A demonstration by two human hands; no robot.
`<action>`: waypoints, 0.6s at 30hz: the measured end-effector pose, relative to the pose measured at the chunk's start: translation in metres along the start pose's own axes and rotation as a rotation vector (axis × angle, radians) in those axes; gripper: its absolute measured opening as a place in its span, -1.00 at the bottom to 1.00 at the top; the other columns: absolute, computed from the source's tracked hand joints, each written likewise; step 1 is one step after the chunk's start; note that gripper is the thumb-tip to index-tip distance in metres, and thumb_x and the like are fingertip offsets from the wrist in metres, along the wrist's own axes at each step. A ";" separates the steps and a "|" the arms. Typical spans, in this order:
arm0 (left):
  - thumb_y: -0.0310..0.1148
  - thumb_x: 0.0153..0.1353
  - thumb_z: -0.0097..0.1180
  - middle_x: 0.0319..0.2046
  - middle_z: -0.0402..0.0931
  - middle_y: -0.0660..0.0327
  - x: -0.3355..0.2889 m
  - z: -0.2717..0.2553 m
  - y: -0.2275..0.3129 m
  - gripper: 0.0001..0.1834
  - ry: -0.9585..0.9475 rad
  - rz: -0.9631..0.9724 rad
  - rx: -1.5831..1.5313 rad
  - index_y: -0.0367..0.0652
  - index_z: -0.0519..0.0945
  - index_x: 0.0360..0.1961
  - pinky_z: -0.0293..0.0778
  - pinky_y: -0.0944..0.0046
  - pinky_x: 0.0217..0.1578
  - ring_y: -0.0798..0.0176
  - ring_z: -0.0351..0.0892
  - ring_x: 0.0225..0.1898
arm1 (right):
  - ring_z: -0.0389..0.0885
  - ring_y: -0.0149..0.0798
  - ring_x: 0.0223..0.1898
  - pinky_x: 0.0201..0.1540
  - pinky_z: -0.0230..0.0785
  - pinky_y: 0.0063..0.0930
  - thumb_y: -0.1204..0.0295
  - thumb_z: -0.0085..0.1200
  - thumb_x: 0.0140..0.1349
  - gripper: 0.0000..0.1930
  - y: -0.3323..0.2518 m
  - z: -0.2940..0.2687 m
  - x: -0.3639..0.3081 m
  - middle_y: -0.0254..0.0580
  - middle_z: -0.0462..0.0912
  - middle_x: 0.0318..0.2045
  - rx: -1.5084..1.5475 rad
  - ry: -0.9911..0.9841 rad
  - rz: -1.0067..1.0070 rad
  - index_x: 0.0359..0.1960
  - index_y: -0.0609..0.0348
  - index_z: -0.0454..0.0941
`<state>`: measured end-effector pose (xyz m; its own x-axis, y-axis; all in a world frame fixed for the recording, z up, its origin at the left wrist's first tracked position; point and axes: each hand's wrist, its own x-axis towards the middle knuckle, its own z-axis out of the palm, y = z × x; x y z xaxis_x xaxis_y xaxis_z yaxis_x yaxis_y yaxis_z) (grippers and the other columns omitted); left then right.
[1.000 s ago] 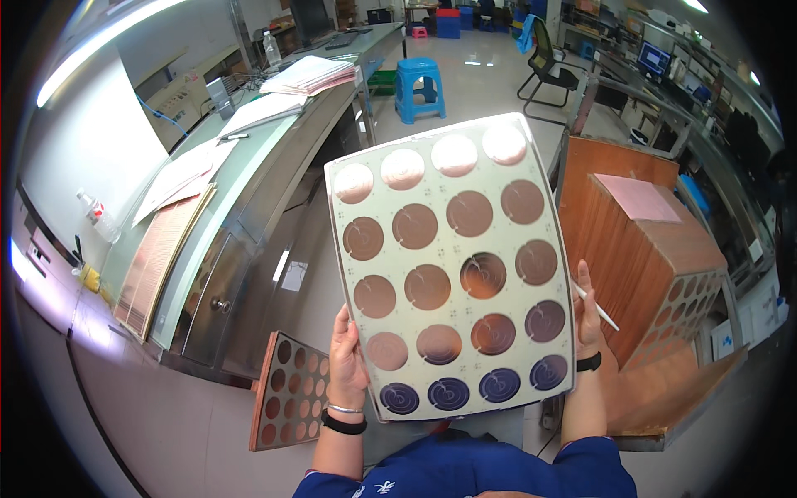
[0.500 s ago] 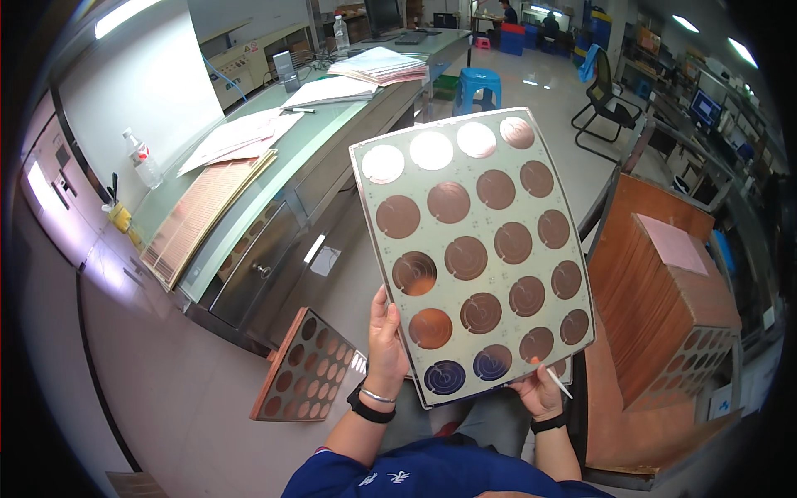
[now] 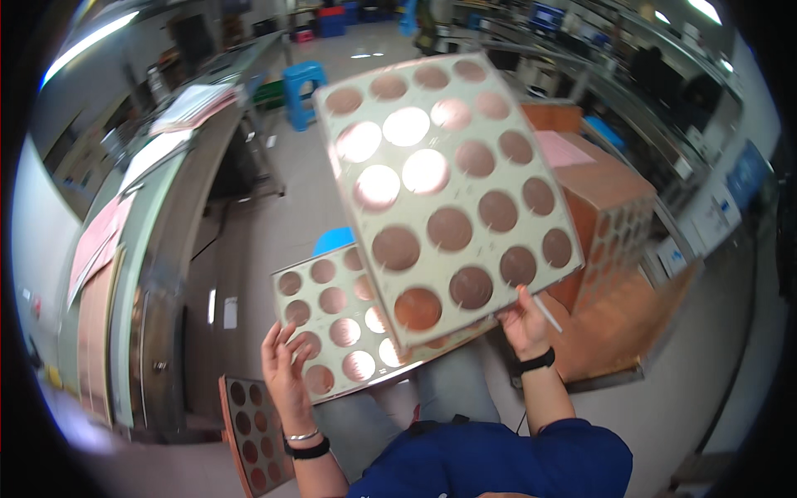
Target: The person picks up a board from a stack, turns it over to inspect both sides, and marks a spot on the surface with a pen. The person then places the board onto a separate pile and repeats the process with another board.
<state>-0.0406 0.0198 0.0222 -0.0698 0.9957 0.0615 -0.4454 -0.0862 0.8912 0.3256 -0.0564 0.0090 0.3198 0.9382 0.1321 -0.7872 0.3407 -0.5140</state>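
Note:
A pale circuit board panel [image 3: 451,191] with rows of round copper discs is tilted up in front of me. My right hand [image 3: 526,329] grips its lower right edge, thumb on the face, with a thin white stick [image 3: 548,314] jutting out beside the fingers. My left hand [image 3: 286,369] is off that panel, its fingers apart and slightly curled. It is by the left edge of a second, similar panel [image 3: 330,317] lying over my lap. The raised panel covers part of the second one.
Leaning low at left is a board stack with discs [image 3: 249,436]. A long workbench [image 3: 195,178] with papers runs along the left, a blue stool [image 3: 304,93] beyond it. At right, a wooden stand [image 3: 635,332] carries a large panel stack [image 3: 610,187].
My left hand has let go of the raised panel, which my right hand still holds. The second panel on my lap has come into view. My view has swung right.

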 end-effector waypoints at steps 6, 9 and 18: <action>-0.37 0.33 -0.12 -0.08 0.47 0.16 0.001 -0.039 -0.026 -0.70 0.022 -0.117 0.173 -0.24 0.41 0.04 0.40 0.42 -0.11 0.38 0.47 -0.13 | 0.54 -0.18 -0.08 -0.14 0.57 -0.19 0.42 -0.10 0.31 -0.73 -0.095 0.014 0.000 -0.07 0.49 -0.06 -0.488 0.273 -0.717 -0.01 0.28 0.33; -0.34 0.33 -0.10 -0.07 0.46 0.17 0.006 -0.061 -0.037 -0.68 0.088 -0.095 0.327 -0.25 0.40 0.04 0.38 0.39 -0.07 0.36 0.46 -0.09 | 0.52 -0.18 -0.05 -0.06 0.52 -0.18 0.40 -0.07 0.30 -0.70 -0.118 0.017 -0.010 -0.05 0.49 -0.06 -0.665 0.484 -1.007 0.00 0.31 0.36; -0.28 0.34 -0.10 -0.05 0.45 0.22 0.010 -0.087 -0.031 -0.67 0.143 -0.082 0.456 -0.19 0.42 0.05 0.31 0.38 -0.04 0.40 0.40 -0.06 | 0.44 -0.01 -0.61 -0.53 0.36 -0.24 0.33 -0.15 0.32 -0.58 -0.142 -0.073 -0.014 0.15 0.50 -0.59 -1.779 1.344 -1.114 -0.60 0.48 0.40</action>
<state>-0.1049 0.0294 -0.0434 -0.1875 0.9809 -0.0510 -0.0200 0.0481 0.9986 0.4714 -0.1218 0.0176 0.6647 -0.2010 0.7195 0.5371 -0.5409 -0.6473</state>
